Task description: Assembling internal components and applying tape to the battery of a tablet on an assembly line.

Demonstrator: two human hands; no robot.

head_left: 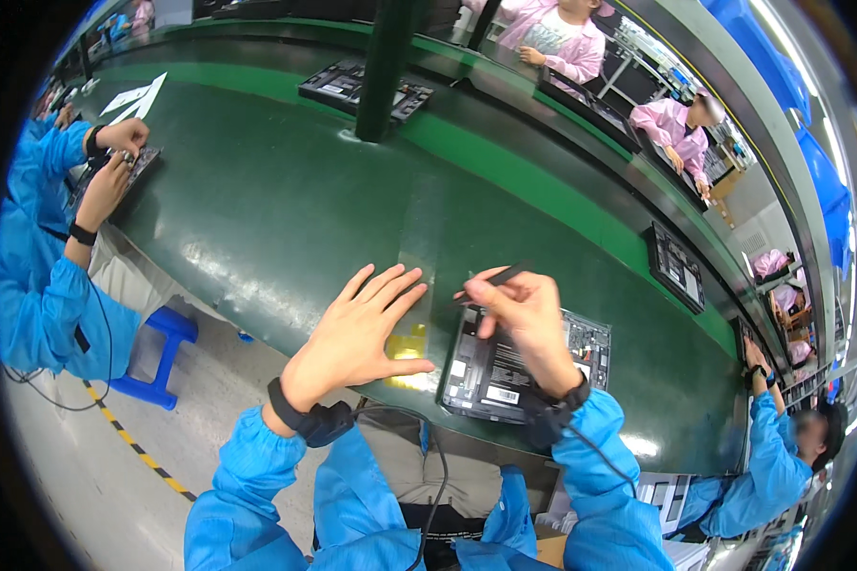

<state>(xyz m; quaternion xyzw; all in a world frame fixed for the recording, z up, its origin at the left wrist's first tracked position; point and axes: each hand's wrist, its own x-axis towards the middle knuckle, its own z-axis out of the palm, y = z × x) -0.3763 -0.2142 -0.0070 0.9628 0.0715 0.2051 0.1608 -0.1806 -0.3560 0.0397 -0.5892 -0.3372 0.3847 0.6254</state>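
Observation:
An opened laptop base (462, 366) lies at the table's near edge, its inner parts and black battery (503, 373) facing up. Above its far edge, my right hand (528, 319) is closed in a pinch on dark, thin tweezers (508, 276); the fingers partly cover them. To the left, my left hand (357, 328) is held flat over the tabletop with its fingers spread and nothing in it. Beside its thumb is a patch of shiny yellow film (408, 344) on the table. Both wrists wear black bands with a cable.
The green table (286, 190) carries a dark post (383, 81). Further opened laptop bases lie on the green strip beyond, one behind the post (328, 84) and one at right (676, 266). Co-workers in blue sit at left (43, 238) and right (767, 447). A blue stool (167, 357) stands at left.

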